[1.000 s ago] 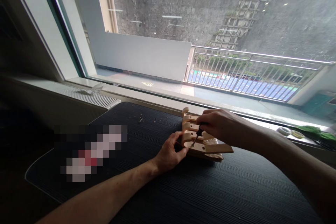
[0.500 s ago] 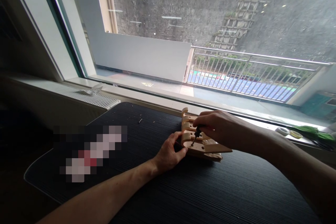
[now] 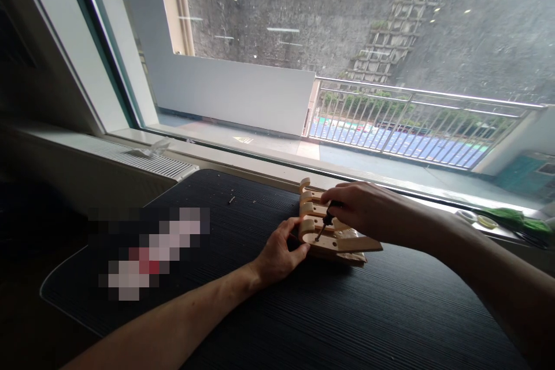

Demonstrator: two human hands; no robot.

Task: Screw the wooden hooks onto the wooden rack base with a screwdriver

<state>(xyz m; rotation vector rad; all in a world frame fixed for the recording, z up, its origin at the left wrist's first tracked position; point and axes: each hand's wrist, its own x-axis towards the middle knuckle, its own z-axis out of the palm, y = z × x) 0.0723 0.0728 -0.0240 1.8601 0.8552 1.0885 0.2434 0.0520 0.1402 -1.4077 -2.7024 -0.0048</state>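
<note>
A light wooden assembly point(image 3: 342, 241) of flat, rounded pieces lies on the dark ribbed table point(image 3: 329, 318) near the window. My left hand point(image 3: 277, 254) grips its near left edge, thumb and fingers closed on the wood. My right hand point(image 3: 364, 211) is above it, fingers closed round a small black-handled screwdriver point(image 3: 325, 224). The tool's tip points down into the front wooden piece.
A small screw point(image 3: 232, 199) and wood crumbs lie on the table towards the back left. A white vent grille point(image 3: 147, 162) runs along the sill with crumpled plastic point(image 3: 151, 148) on it. Tape rolls point(image 3: 477, 218) and green material point(image 3: 515, 219) sit on the sill at right. A blurred patch covers something at left.
My right hand and the screwdriver have shifted slightly left over the wood. The left hand keeps its hold; the view has drifted a little.
</note>
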